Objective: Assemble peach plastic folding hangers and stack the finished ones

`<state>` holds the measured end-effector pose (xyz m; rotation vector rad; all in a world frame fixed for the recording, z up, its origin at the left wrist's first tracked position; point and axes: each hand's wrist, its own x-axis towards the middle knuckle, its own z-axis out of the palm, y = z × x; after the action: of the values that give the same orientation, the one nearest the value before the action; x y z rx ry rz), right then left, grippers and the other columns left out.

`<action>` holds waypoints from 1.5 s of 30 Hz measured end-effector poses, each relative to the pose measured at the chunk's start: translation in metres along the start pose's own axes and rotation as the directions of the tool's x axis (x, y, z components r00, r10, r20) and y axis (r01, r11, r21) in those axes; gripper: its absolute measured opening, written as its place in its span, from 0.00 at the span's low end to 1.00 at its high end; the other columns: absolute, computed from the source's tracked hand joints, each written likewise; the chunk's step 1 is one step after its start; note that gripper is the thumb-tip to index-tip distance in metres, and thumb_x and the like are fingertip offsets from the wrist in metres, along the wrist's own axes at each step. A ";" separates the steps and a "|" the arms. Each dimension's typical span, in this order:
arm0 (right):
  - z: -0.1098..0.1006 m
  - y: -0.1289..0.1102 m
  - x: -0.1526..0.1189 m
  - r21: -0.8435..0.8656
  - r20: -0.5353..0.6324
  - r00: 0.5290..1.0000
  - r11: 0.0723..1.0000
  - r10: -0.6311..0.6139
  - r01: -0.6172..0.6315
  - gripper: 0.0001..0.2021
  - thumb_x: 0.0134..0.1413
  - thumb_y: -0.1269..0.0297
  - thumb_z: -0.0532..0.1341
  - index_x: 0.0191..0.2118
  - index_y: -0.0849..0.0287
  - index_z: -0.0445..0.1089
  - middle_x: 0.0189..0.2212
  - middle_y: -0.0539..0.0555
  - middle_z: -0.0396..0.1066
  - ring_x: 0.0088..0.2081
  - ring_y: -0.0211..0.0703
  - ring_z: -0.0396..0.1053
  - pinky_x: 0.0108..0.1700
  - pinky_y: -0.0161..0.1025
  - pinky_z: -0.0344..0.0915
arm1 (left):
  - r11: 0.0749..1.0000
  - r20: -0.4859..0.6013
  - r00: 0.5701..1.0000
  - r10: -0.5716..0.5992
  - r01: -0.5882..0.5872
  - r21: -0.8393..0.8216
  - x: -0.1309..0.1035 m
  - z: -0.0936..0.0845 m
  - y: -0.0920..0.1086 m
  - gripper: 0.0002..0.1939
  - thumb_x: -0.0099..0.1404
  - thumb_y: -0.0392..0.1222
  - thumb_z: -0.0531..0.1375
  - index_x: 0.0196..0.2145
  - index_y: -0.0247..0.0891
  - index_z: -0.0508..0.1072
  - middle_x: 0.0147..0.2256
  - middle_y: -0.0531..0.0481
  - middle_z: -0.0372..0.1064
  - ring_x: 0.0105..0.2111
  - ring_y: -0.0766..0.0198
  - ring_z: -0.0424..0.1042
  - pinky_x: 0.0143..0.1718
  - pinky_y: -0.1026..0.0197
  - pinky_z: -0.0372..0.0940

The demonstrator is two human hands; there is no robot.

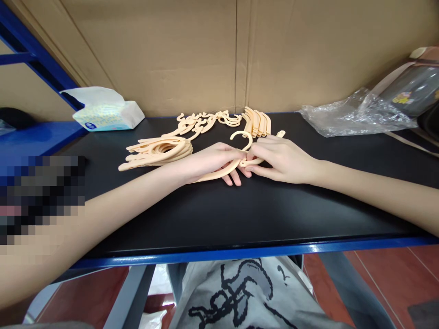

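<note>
A cream plastic clothes hanger [217,174] is between my hands above the black tabletop. Its curved hook [247,137] points up and away from me. My left hand [216,160] is closed around the hanger near its middle, and one long arm runs out below the palm. The fingers of my right hand [286,159] pinch the piece beside the round joint, whose far end [281,134] shows past the knuckles. To the left lies a stack of hanger parts [156,153]. Behind are loose hook pieces [229,119] and a row of short arm pieces [257,122].
A tissue pack [108,114] sits at the back left. Clear plastic wrap [356,116] and a transparent bottle [411,87] occupy the back right. A cardboard wall [192,55] closes off the far side. The blue table edge [212,256] runs in front of me.
</note>
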<state>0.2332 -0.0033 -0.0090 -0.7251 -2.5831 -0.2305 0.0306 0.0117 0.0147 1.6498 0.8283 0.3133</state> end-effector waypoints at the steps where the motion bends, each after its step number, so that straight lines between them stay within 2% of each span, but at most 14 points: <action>1: 0.000 0.000 0.000 0.001 -0.001 1.000 1.000 0.001 -0.001 0.12 0.63 0.56 0.52 0.34 0.59 0.64 0.30 0.53 0.70 0.32 0.41 0.64 0.35 0.37 0.56 | 1.000 -0.001 1.000 0.000 0.000 -0.001 0.000 0.000 0.000 0.12 0.62 0.43 0.56 0.34 0.32 0.76 0.37 0.45 0.76 0.25 0.66 0.74 0.26 0.67 0.70; 10: 0.001 0.000 0.000 0.022 0.000 1.000 1.000 0.013 -0.013 0.12 0.62 0.56 0.53 0.34 0.59 0.64 0.30 0.53 0.70 0.32 0.41 0.65 0.35 0.36 0.57 | 1.000 -0.001 1.000 -0.004 0.004 -0.012 0.001 0.001 -0.001 0.13 0.64 0.40 0.53 0.35 0.32 0.76 0.36 0.45 0.76 0.24 0.67 0.74 0.25 0.67 0.70; 17: 0.001 0.000 0.000 0.033 0.004 0.999 0.999 0.032 -0.032 0.12 0.62 0.56 0.53 0.34 0.59 0.64 0.30 0.53 0.70 0.33 0.41 0.67 0.35 0.36 0.57 | 1.000 -0.026 1.000 -0.015 0.015 0.006 0.002 0.001 -0.002 0.14 0.66 0.41 0.52 0.35 0.32 0.75 0.31 0.47 0.76 0.23 0.68 0.74 0.23 0.69 0.68; 45: 0.001 0.001 -0.002 0.033 0.014 0.999 0.999 0.041 -0.041 0.11 0.62 0.57 0.53 0.35 0.59 0.63 0.31 0.52 0.71 0.33 0.41 0.68 0.34 0.35 0.59 | 0.999 -0.041 0.999 -0.021 0.022 0.029 0.004 0.003 -0.002 0.14 0.66 0.38 0.50 0.35 0.32 0.74 0.30 0.49 0.75 0.21 0.68 0.73 0.21 0.69 0.67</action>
<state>0.2350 -0.0028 -0.0111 -0.7695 -2.5760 -0.1702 0.0341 0.0121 0.0111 1.6655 0.8843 0.3213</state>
